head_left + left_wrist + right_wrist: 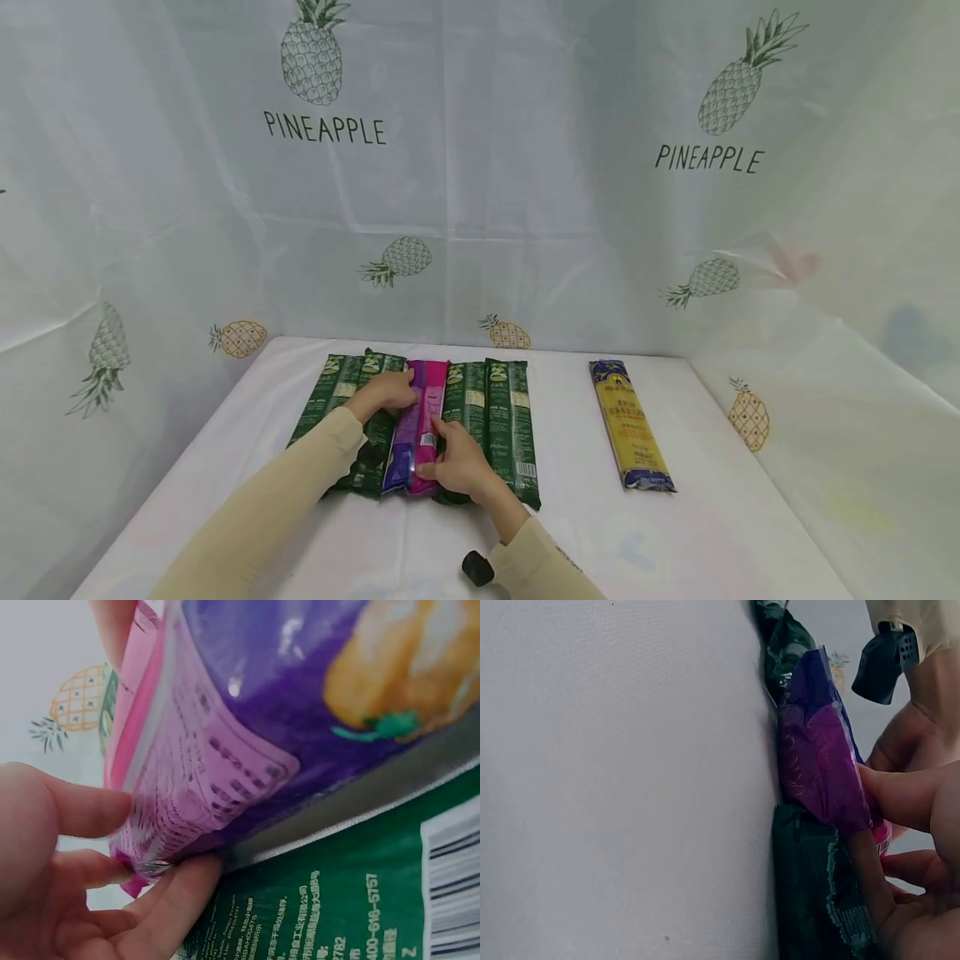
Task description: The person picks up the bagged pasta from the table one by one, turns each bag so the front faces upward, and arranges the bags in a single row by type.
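A long purple and pink packet (405,442) lies in a row between green packets. At its far end my left hand (390,392) pinches it; in the left wrist view, the left thumb and fingers (90,814) close on the crimped end. My right hand (461,462) holds the near part. In the right wrist view, the right thumb (904,796) lies on top of the purple packet (817,765), with a finger at its side by a green packet (806,892). The packet's underside is hidden.
Two green packets (328,392) lie to the left and two more green packets (513,429) to the right. A yellow and blue packet (630,425) lies apart at the right. Behind the white table (585,542) hangs a pineapple-print sheet (510,183). A black device (477,568) sits by the right sleeve.
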Demonstrator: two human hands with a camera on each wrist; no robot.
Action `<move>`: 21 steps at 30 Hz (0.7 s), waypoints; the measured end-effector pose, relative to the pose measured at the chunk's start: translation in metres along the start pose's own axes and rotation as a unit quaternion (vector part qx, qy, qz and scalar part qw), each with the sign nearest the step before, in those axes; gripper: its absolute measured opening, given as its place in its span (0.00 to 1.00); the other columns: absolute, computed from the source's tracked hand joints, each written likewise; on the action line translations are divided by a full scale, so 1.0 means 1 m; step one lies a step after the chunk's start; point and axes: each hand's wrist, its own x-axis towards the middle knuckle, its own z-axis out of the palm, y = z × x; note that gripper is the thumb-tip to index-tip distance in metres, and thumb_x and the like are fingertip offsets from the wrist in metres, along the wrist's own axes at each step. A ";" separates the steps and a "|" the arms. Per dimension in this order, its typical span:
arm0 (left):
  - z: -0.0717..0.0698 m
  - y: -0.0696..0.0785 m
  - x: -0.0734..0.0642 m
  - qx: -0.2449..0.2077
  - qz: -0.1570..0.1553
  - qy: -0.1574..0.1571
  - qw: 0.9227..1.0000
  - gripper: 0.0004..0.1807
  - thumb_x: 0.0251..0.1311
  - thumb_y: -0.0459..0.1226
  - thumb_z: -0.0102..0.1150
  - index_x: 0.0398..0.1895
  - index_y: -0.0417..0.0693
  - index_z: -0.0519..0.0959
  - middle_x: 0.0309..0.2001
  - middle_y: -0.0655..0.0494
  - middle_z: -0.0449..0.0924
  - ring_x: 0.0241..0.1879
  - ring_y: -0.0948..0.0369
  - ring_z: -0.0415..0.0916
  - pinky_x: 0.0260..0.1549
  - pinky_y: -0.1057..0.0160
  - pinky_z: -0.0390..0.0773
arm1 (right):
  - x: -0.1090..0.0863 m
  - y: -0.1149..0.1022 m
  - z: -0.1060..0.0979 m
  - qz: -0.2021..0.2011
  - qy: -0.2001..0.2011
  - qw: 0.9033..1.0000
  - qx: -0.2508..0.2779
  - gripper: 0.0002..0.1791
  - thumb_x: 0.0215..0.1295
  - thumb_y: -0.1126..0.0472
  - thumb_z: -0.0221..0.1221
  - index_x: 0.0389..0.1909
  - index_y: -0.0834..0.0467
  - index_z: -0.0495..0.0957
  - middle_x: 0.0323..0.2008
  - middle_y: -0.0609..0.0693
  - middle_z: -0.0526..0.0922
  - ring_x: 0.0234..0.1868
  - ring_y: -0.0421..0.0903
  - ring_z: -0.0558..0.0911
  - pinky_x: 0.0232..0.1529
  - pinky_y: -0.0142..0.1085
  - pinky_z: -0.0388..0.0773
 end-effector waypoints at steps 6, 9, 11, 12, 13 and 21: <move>0.007 -0.008 -0.001 -0.100 0.003 0.009 0.995 0.46 0.78 0.47 0.57 0.85 0.33 0.46 0.79 0.27 0.56 0.65 0.38 0.77 0.56 0.45 0.84 | 0.000 0.001 0.001 -0.001 0.004 1.000 0.008 0.51 0.61 0.66 0.76 0.83 0.57 0.62 0.56 0.53 0.75 0.28 0.43 0.75 0.30 0.37 0.74; 0.011 -0.011 -0.002 -0.091 0.020 0.046 0.995 0.48 0.76 0.48 0.62 0.84 0.31 0.49 0.78 0.26 0.59 0.73 0.34 0.67 0.65 0.38 0.75 | 0.000 0.000 0.001 -0.005 0.005 1.000 0.001 0.51 0.61 0.65 0.76 0.83 0.58 0.61 0.58 0.54 0.75 0.28 0.42 0.76 0.30 0.36 0.75; 0.014 -0.012 -0.002 -0.092 0.025 0.065 0.993 0.47 0.75 0.47 0.62 0.84 0.31 0.50 0.78 0.27 0.58 0.75 0.32 0.62 0.69 0.36 0.69 | 0.000 0.000 0.001 -0.008 0.004 1.000 -0.003 0.51 0.62 0.64 0.76 0.83 0.58 0.61 0.59 0.54 0.75 0.28 0.42 0.76 0.30 0.36 0.75; 0.015 -0.013 -0.002 -0.097 0.025 0.071 0.992 0.47 0.75 0.46 0.63 0.84 0.31 0.50 0.79 0.27 0.58 0.76 0.32 0.60 0.71 0.35 0.66 | 0.001 0.001 0.001 -0.008 0.004 1.000 -0.004 0.51 0.62 0.64 0.76 0.83 0.58 0.61 0.59 0.54 0.75 0.28 0.41 0.76 0.30 0.35 0.75; 0.017 -0.014 -0.001 -0.103 0.024 0.074 0.992 0.47 0.76 0.45 0.63 0.84 0.31 0.50 0.79 0.28 0.58 0.76 0.32 0.60 0.71 0.35 0.65 | 0.001 0.001 0.002 -0.008 0.003 1.000 -0.004 0.51 0.62 0.64 0.76 0.83 0.58 0.61 0.60 0.54 0.75 0.28 0.41 0.76 0.30 0.35 0.75; 0.025 -0.017 0.003 -0.166 0.009 0.089 0.982 0.45 0.75 0.43 0.63 0.85 0.37 0.52 0.80 0.30 0.57 0.76 0.33 0.60 0.69 0.34 0.69 | -0.002 0.003 0.002 -0.012 0.008 1.000 0.010 0.50 0.63 0.65 0.75 0.83 0.57 0.61 0.60 0.53 0.75 0.28 0.41 0.77 0.29 0.35 0.76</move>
